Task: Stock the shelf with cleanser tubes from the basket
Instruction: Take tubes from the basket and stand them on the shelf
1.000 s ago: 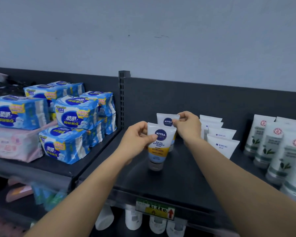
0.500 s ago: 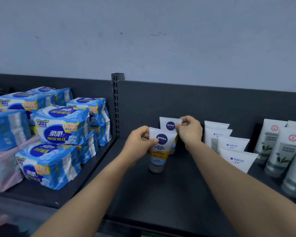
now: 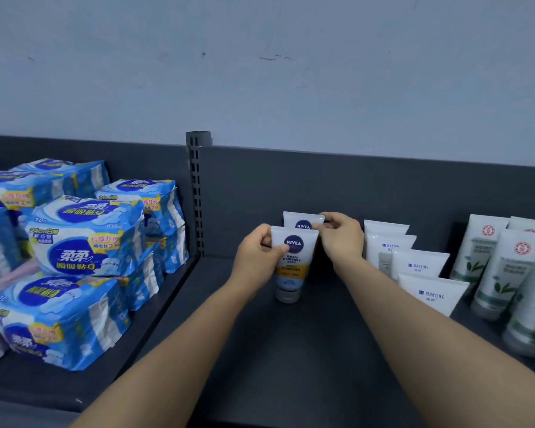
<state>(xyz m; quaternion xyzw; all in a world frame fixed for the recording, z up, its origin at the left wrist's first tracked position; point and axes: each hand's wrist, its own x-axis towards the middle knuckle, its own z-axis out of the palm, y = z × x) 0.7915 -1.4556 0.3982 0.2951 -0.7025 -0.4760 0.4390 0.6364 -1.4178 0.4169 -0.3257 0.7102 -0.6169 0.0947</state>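
Note:
Two white Nivea cleanser tubes stand cap-down on the dark shelf (image 3: 306, 350), one behind the other. My left hand (image 3: 257, 257) grips the upper left side of the front tube (image 3: 294, 267), thumb across its face. My right hand (image 3: 342, 239) pinches the top right corner of the rear tube (image 3: 300, 222), which is mostly hidden behind the front one. The basket is out of view.
A row of white Manting tubes (image 3: 426, 288) stands just right of my right wrist, and white-green tubes (image 3: 507, 273) stand further right. Blue sanitary pad packs (image 3: 84, 239) are stacked on the left shelf section past a slotted upright (image 3: 196, 196). A dark back panel closes the shelf.
The view has tilted up and shifted left, so the shelf's front edge and lower level drop out of sight. Both hands stay on the two tubes in nearly the same grip.

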